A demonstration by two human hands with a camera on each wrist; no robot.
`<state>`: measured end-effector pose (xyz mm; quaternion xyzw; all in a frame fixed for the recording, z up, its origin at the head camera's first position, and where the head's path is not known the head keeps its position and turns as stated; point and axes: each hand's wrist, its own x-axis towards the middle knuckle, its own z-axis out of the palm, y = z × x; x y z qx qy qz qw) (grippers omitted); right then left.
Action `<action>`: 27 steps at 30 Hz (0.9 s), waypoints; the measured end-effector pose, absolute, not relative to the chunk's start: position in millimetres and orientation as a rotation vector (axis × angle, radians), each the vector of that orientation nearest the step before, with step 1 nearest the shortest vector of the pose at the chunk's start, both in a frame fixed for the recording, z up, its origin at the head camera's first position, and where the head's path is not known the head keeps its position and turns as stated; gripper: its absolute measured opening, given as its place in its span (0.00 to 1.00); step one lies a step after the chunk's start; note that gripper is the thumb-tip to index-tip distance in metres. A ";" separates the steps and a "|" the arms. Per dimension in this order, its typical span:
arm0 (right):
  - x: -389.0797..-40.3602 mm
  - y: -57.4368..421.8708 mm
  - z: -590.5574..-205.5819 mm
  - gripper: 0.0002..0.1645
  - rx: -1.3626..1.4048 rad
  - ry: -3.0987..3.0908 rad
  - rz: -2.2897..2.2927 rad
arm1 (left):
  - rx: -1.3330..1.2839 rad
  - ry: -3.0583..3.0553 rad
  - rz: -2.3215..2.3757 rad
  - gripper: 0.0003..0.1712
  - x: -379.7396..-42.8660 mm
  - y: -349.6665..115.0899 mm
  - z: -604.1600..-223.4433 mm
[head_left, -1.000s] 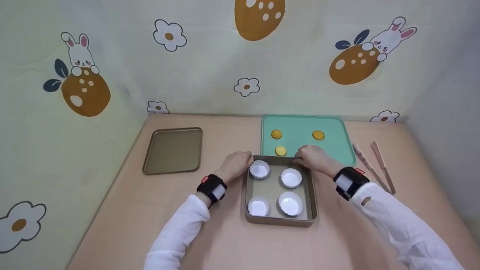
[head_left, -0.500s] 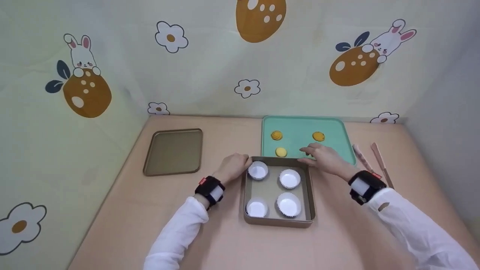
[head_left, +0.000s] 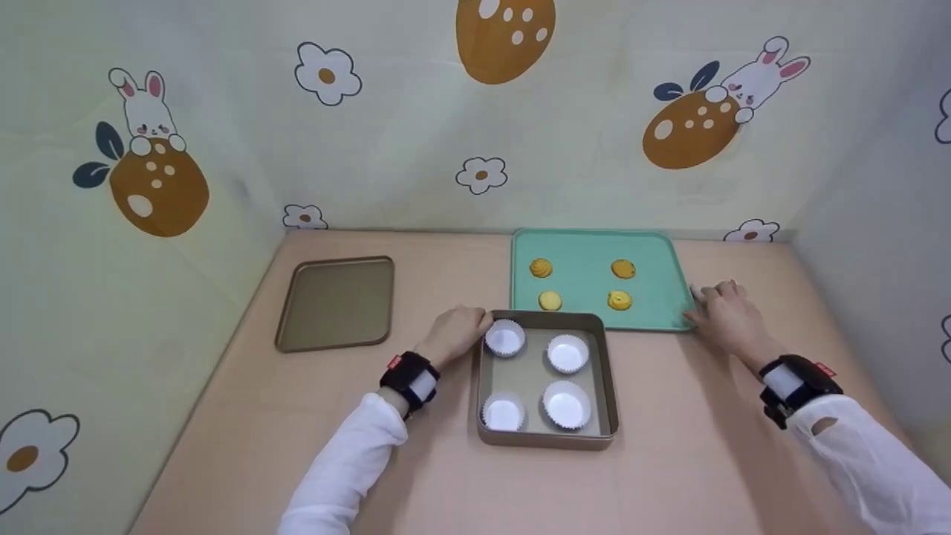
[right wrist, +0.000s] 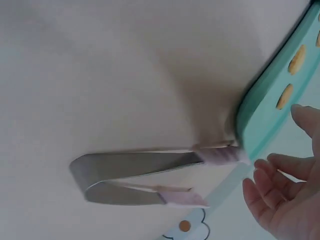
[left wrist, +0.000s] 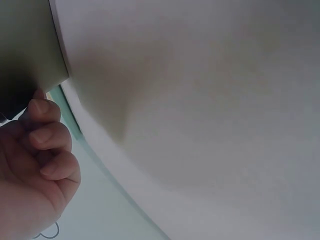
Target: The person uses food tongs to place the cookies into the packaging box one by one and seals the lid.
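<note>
At the far left corner of the deep tin [head_left: 546, 441]: left hand [head_left: 455, 331], fingers curled, gripping the corner.
Inside the tin: four paper cups [head_left: 567, 406], white.
Right of the tin: right hand [head_left: 732, 319], thumb spread from loosely bent fingers, just beside the tongs [right wrist: 135, 165]; contact unclear.
Beyond the tin: green tray [head_left: 579, 253], four cookies [head_left: 620, 300] on it.

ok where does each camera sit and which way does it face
Head: worn on the head, facing forward and down over the baking tin and teal tray; left hand, right hand and sleeves show.
Left wrist: worn there, facing the tin's corner and table; only the left hand shows.
Right wrist: worn there, facing the tongs and tray corner; only the right hand shows.
Shared: head and right wrist both show tray and cookies.
</note>
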<state>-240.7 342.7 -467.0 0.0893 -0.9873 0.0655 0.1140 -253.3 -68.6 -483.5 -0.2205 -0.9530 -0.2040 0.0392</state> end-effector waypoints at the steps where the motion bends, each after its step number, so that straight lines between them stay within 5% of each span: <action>1: -239.4 348.5 -468.4 0.37 0.215 -2.917 0.185 | -0.680 -2.922 -0.627 0.19 -253.3 -68.6 -483.5; 11: -220.0 384.4 -476.4 0.49 0.017 -3.054 -0.016 | -0.688 -2.940 -0.639 0.19 -254.4 -70.0 -482.9; 27: -210.8 388.9 -473.0 0.36 -0.116 -3.145 0.227 | -0.692 -2.932 -0.633 0.19 -254.1 -69.6 -484.2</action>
